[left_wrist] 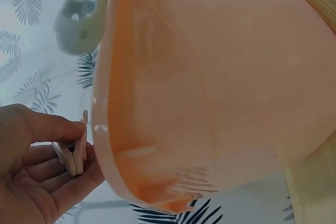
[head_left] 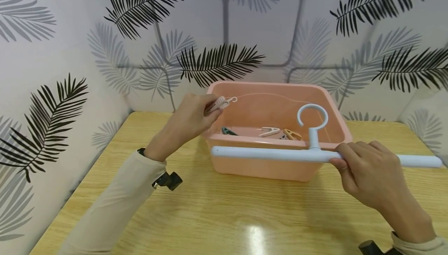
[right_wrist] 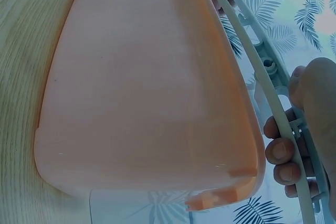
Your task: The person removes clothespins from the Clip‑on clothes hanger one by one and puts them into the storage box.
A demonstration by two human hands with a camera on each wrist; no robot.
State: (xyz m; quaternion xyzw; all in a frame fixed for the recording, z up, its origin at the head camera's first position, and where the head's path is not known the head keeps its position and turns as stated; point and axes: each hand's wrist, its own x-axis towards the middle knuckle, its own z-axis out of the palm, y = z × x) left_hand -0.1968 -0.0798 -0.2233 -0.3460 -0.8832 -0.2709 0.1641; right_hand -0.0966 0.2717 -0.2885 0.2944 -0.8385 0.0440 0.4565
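Right hand (head_left: 367,173), at five o'clock from the pink tub (head_left: 266,167), curls its fingers round the pale blue hanger bar (head_left: 273,153), which lies across the tub's near rim with its hook (head_left: 312,116) upright. At ten o'clock, the left hand (head_left: 187,124) pinches a pale clothes peg (head_left: 218,103) over the tub's corner. Loose pegs (head_left: 280,132) lie inside. I reckon the one-sided grip could let the bar tip or roll, and a slack pinch would drop the peg into the tub.
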